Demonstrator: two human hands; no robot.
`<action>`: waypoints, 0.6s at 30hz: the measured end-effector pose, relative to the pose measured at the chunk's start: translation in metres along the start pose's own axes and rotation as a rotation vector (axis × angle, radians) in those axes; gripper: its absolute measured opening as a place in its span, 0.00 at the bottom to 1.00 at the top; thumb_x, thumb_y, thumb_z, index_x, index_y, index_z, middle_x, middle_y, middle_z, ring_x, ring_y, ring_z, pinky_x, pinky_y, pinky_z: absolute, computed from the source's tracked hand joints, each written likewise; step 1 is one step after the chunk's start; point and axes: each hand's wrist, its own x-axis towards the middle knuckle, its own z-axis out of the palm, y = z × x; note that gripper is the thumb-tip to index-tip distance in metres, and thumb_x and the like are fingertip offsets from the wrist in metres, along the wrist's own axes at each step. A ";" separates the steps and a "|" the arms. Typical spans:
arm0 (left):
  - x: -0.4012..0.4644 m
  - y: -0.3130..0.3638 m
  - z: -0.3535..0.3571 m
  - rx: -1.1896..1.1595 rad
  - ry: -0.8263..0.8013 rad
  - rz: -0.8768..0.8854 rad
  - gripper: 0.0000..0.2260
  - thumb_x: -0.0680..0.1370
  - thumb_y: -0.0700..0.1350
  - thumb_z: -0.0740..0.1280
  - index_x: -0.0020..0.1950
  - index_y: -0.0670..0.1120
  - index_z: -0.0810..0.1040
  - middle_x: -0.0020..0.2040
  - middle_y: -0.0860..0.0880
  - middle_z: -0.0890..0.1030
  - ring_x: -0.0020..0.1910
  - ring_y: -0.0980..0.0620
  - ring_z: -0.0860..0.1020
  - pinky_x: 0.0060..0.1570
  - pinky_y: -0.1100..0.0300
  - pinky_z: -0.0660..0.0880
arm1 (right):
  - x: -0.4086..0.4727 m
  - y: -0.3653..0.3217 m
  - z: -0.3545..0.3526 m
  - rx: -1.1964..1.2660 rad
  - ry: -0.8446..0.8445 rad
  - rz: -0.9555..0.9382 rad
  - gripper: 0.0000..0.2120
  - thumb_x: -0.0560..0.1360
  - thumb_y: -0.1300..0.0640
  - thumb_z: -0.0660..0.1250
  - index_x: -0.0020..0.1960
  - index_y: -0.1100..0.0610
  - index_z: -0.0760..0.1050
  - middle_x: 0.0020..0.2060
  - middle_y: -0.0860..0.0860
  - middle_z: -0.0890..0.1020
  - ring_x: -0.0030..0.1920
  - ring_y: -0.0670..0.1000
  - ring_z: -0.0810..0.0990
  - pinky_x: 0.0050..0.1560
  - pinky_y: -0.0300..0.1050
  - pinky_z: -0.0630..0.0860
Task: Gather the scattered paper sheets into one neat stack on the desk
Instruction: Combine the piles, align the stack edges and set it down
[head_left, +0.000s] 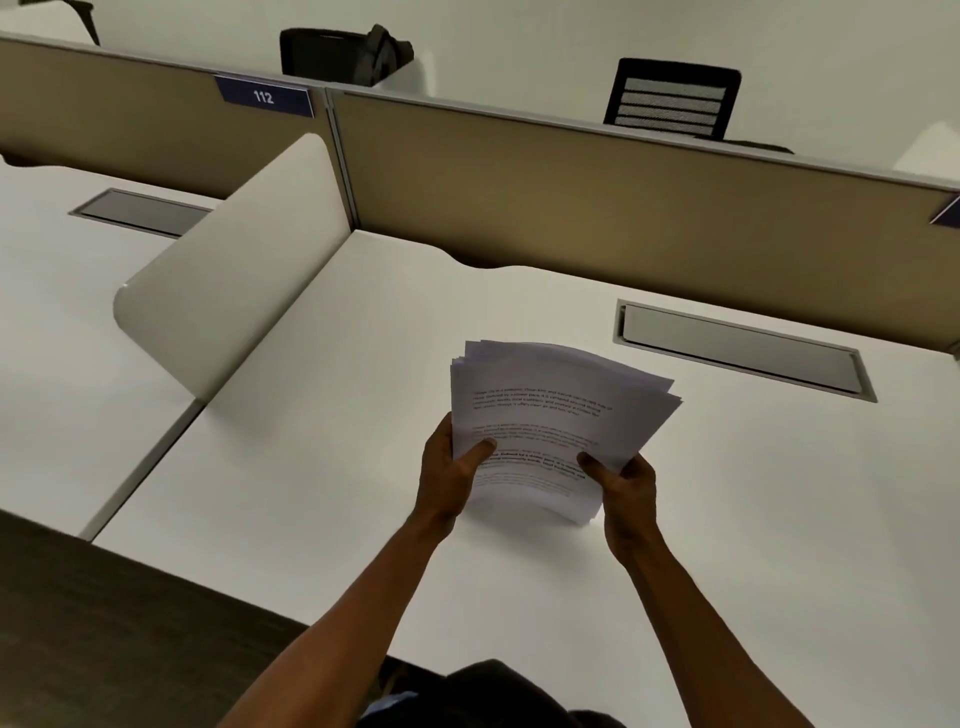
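holding a bundle of paper sheets (550, 415) between them, both hands were out over the white desk (322, 467). the left hand (447, 473) gripped the bundle's lower left edge, its thumb pressed flat on the printed top page and the rest of its fingers curled out of sight behind. the right hand (623, 488) pinched the lower right corner the same way, thumb on top, the other fingers hidden underneath. the sheets stood tilted upward and away from the person, bowed a little, with their bottom edge at or just above the desk; whether it touched could not be told. the far edges of the pages were fanned and uneven, not squared. lines of dark text showed on the top page, too blurred to read.

a recessed grey cable tray (743, 348) lay in the desk beyond and to the right of the bundle. a rounded white divider (228, 270) stood at the desk's left side, and a tan partition (571, 197) ran along the back, bearing a blue tag marked 112 (264, 96). behind the partition a black chair back (672, 98) showed.
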 end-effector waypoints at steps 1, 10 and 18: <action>-0.001 -0.001 0.002 0.006 -0.003 -0.004 0.23 0.72 0.44 0.71 0.67 0.50 0.75 0.58 0.49 0.82 0.57 0.47 0.81 0.57 0.46 0.81 | -0.001 0.001 0.001 -0.001 0.000 0.004 0.14 0.69 0.67 0.73 0.51 0.53 0.80 0.48 0.50 0.85 0.51 0.57 0.81 0.54 0.53 0.78; 0.005 0.009 0.003 0.016 0.039 0.092 0.19 0.74 0.46 0.70 0.64 0.50 0.74 0.57 0.49 0.81 0.56 0.47 0.81 0.52 0.50 0.82 | 0.008 0.005 0.001 -0.071 0.003 -0.003 0.15 0.71 0.64 0.74 0.56 0.56 0.79 0.53 0.53 0.84 0.54 0.59 0.81 0.58 0.58 0.79; 0.006 0.004 0.009 0.065 0.092 0.071 0.16 0.79 0.38 0.66 0.62 0.55 0.73 0.56 0.52 0.81 0.55 0.51 0.81 0.45 0.63 0.82 | 0.003 0.013 0.006 -0.150 0.023 -0.032 0.17 0.73 0.66 0.72 0.57 0.51 0.76 0.52 0.49 0.82 0.54 0.54 0.81 0.54 0.52 0.80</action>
